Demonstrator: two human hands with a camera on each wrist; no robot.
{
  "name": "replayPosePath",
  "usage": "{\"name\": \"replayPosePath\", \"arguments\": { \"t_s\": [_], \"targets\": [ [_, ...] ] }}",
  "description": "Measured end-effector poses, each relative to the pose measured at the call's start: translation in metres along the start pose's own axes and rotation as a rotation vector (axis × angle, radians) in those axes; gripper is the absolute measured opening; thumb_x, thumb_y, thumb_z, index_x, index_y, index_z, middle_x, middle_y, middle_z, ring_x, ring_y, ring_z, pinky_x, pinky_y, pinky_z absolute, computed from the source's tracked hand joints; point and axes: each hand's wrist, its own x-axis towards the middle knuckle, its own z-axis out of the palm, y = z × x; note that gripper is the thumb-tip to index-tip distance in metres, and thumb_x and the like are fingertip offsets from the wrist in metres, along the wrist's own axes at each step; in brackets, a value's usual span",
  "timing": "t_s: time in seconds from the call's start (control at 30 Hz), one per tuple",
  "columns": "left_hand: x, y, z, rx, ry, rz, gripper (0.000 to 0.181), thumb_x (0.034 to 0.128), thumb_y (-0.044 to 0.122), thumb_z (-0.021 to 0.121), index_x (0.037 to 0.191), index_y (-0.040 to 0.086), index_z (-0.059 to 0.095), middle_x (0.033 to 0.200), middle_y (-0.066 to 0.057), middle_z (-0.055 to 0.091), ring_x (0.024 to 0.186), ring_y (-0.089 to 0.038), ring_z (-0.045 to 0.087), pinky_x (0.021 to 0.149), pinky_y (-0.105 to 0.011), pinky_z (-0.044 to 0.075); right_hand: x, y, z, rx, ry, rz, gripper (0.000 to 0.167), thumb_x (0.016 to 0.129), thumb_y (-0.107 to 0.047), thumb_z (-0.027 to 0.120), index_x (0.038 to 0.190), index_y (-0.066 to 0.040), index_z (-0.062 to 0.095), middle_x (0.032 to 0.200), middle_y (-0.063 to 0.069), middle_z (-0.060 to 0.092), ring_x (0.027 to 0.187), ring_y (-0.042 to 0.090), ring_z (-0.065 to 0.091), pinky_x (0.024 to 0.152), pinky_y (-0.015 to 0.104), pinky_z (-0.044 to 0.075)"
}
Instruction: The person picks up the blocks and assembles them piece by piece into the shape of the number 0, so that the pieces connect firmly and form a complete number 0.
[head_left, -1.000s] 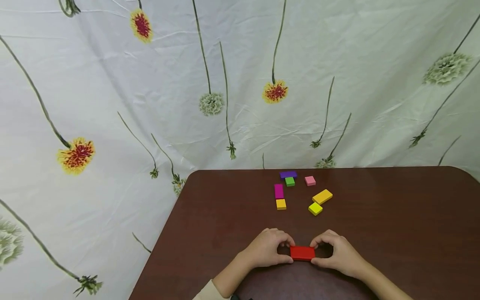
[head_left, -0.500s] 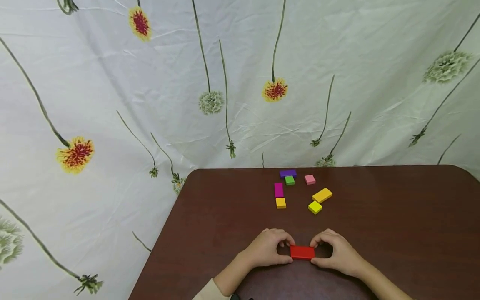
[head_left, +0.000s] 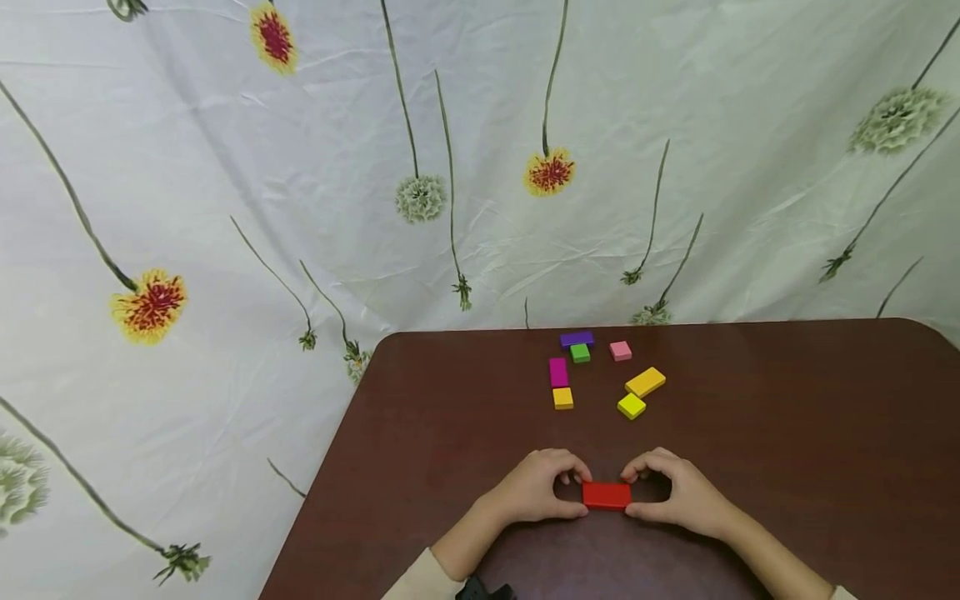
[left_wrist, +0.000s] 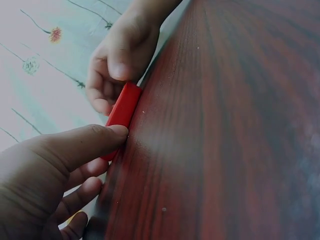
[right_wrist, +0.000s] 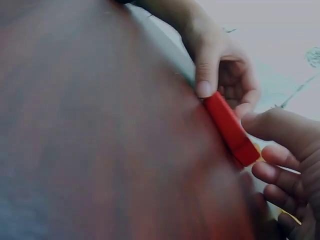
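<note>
A flat red rectangular block [head_left: 607, 496] lies on the dark table close to the person, between the two hands. Thumb and fingers of the left hand [head_left: 536, 490] pinch its left end; in the left wrist view the left thumb [left_wrist: 87, 142] lies against the block's edge. The right hand [head_left: 686, 496] curves round the right end, thumb at the near corner and fingertips at the far one. Its hold looks light: in the right wrist view the thumb [right_wrist: 280, 130] meets the block's edge, while the lower fingers stand a little off.
Farther back on the table [head_left: 787, 417] lie small coloured blocks: purple [head_left: 576, 339], green [head_left: 580, 353], pink [head_left: 620, 351], magenta [head_left: 558, 372], orange [head_left: 562, 398], amber [head_left: 646, 382] and yellow [head_left: 632, 406]. A flower-print cloth [head_left: 315, 150] hangs behind the table.
The head view has shifted slightly, so the table things sit higher in it. The right hand's fingertips reach a little less over the red block's end. The block stays between both hands.
</note>
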Motion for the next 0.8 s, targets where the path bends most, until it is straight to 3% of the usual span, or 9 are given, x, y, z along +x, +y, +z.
{"name": "replayPosePath", "arguments": {
  "t_s": [0.17, 0.43, 0.8],
  "targets": [
    [0.001, -0.001, 0.0, 0.011, 0.001, 0.005, 0.028, 0.0796, 0.023, 0.081, 0.103, 0.017, 0.067, 0.096, 0.011, 0.062, 0.083, 0.004, 0.052, 0.075, -0.009, 0.042, 0.013, 0.003, -0.017, 0.06, -0.003, 0.091, 0.028, 0.081, -0.016, 0.081, 0.105, -0.01, 0.068, 0.098, -0.001, 0.066, 0.086, 0.013, 0.059, 0.076, 0.026, 0.048],
    [0.001, -0.001, -0.002, 0.019, -0.007, -0.004, 0.029, 0.0801, 0.024, 0.081, 0.104, 0.018, 0.067, 0.096, 0.013, 0.061, 0.083, 0.005, 0.052, 0.075, -0.009, 0.042, 0.048, 0.026, -0.046, 0.017, 0.072, 0.28, 0.028, 0.086, -0.016, 0.076, 0.108, -0.002, 0.067, 0.101, 0.008, 0.066, 0.087, 0.017, 0.057, 0.075, 0.026, 0.049],
    [0.0, 0.002, -0.002, -0.012, -0.021, -0.022, 0.029, 0.0801, 0.022, 0.081, 0.105, 0.016, 0.067, 0.097, 0.011, 0.062, 0.084, 0.004, 0.052, 0.077, -0.01, 0.042, 0.064, 0.039, -0.05, -0.034, 0.094, 0.329, 0.03, 0.085, -0.015, 0.076, 0.108, 0.002, 0.066, 0.103, 0.013, 0.066, 0.087, 0.023, 0.055, 0.072, 0.026, 0.048]
  ]
}}
